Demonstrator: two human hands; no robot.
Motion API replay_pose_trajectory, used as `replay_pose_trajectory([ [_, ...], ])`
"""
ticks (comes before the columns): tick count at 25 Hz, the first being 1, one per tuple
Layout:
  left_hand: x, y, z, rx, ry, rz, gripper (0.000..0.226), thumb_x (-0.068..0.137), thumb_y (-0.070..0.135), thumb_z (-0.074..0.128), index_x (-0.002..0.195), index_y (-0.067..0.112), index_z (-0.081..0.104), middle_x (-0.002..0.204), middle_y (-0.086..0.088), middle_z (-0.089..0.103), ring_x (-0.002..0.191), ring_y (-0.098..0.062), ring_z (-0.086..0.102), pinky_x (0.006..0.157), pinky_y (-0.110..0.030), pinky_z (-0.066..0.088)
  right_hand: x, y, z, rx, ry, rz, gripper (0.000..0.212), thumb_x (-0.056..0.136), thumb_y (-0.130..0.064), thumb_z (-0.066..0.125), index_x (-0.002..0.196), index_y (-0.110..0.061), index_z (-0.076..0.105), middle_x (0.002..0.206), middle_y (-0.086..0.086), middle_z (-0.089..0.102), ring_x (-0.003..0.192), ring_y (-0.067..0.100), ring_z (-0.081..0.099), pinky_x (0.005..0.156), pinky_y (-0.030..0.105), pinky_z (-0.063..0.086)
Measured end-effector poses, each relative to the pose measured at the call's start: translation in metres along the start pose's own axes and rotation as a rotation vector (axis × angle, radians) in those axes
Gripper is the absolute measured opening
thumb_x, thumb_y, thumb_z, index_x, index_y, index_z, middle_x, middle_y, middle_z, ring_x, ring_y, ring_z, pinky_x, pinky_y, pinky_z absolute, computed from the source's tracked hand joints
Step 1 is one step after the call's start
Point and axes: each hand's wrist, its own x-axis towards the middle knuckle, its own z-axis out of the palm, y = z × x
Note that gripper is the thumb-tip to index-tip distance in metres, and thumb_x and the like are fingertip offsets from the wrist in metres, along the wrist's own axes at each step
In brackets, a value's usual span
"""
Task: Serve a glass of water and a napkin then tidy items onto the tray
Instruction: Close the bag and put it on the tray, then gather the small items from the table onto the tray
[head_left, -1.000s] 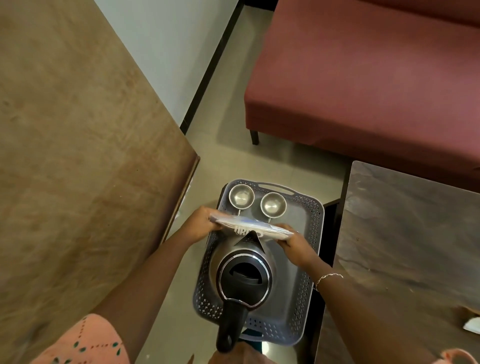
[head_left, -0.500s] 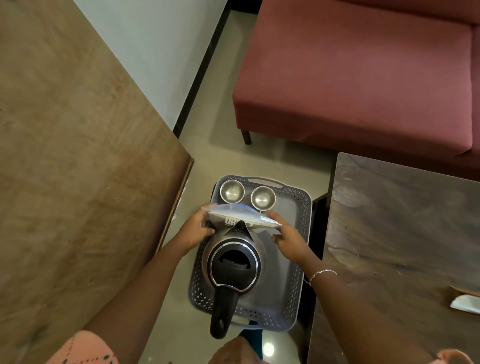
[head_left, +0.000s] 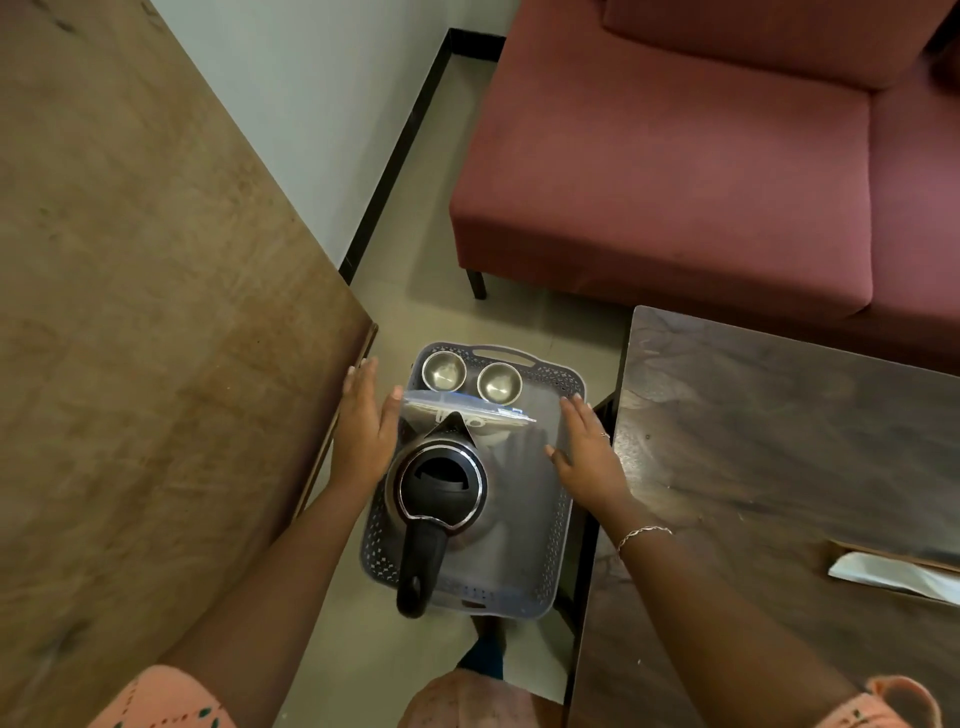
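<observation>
The left hand hovers beside the tray, the right hand over its rim, fingers straight, holding nothing. A kettle, packet and 2 cups sit inside.

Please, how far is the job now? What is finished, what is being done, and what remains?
Done, it seems: the kettle, two steel cups and a plastic packet sit on the tray; a white napkin lies on the dark table. In hand: nothing; the left hand and right hand are open beside the tray. Left: probably lifting the tray; no served glass is in view.
</observation>
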Motion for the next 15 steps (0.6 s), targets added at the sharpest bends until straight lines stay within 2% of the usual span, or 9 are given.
replay_pose_trajectory([
  [3,-0.018,0.032,0.0,0.181,0.021,0.139,0.061,0.096,0.031,0.042,0.146,0.006,0.019,0.156,-0.013,0.013,0.146,-0.024,0.001,0.116,-0.038,0.012,-0.015,0.002,-0.021,-0.149,0.091,-0.082,0.069,0.093,-0.031,0.049,0.146,-0.012,0.01,0.157,0.01,0.004,0.145,0.025,0.003,0.117,0.038,0.017],
  [7,-0.054,0.07,0.018,0.413,0.001,0.236,0.067,0.094,0.038,0.043,0.146,0.008,0.013,0.157,-0.014,0.005,0.146,-0.027,-0.002,0.118,-0.041,0.005,-0.042,0.01,-0.052,-0.318,0.163,-0.168,0.072,0.094,-0.043,0.04,0.147,-0.012,0.002,0.157,0.012,-0.002,0.145,0.026,-0.004,0.116,0.034,0.0],
  [10,-0.097,0.103,0.043,0.477,-0.027,0.284,0.071,0.094,0.045,0.039,0.147,0.008,0.009,0.157,-0.014,0.001,0.146,-0.027,-0.005,0.119,-0.042,0.002,-0.078,0.033,-0.082,-0.386,0.201,-0.229,0.071,0.095,-0.046,0.034,0.146,-0.013,-0.001,0.156,0.012,-0.005,0.144,0.025,-0.008,0.114,0.033,-0.007],
  [13,-0.143,0.143,0.072,0.52,-0.049,0.331,0.077,0.089,0.057,0.021,0.147,0.01,0.003,0.156,-0.013,-0.006,0.145,-0.028,-0.009,0.119,-0.043,0.001,-0.122,0.068,-0.113,-0.436,0.251,-0.234,0.071,0.095,-0.047,0.033,0.146,-0.013,-0.003,0.156,0.012,-0.006,0.144,0.025,-0.009,0.115,0.035,-0.006],
  [15,-0.167,0.165,0.089,0.528,-0.056,0.338,0.076,0.091,0.056,0.024,0.147,0.01,-0.001,0.156,-0.013,-0.009,0.145,-0.027,-0.011,0.118,-0.042,-0.001,-0.147,0.091,-0.128,-0.45,0.273,-0.222,0.072,0.095,-0.047,0.033,0.146,-0.012,-0.002,0.156,0.013,-0.006,0.144,0.026,-0.009,0.115,0.035,-0.005],
])
